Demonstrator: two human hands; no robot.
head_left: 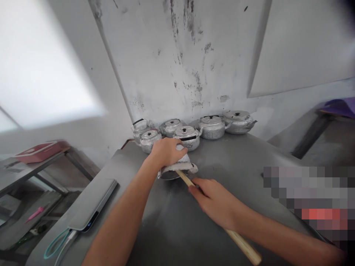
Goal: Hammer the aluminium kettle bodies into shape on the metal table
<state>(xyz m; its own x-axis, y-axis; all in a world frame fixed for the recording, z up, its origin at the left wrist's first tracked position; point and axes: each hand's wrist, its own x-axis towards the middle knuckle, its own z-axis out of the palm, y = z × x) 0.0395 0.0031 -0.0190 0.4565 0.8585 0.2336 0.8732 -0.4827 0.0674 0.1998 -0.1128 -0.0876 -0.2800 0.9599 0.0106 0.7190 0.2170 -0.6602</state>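
Note:
My left hand (166,152) is closed on a white cloth (184,162) and presses it onto a small metal pan or ladle head (169,173) lying on the grey metal table (244,162). A long wooden handle (244,246) runs from that pan toward me. My right hand (215,201) is wrapped round the handle just behind the pan. Several shiny metal kettles (212,127) with black-knobbed lids stand in a row right behind my left hand, against the wall.
A phone in a grey case (93,203) with a teal loop cord (55,244) lies at the table's left edge. Left of the table stands a lower bench with a red box (41,150). A blurred patch covers the right side; a purple sheet (340,107) lies far right.

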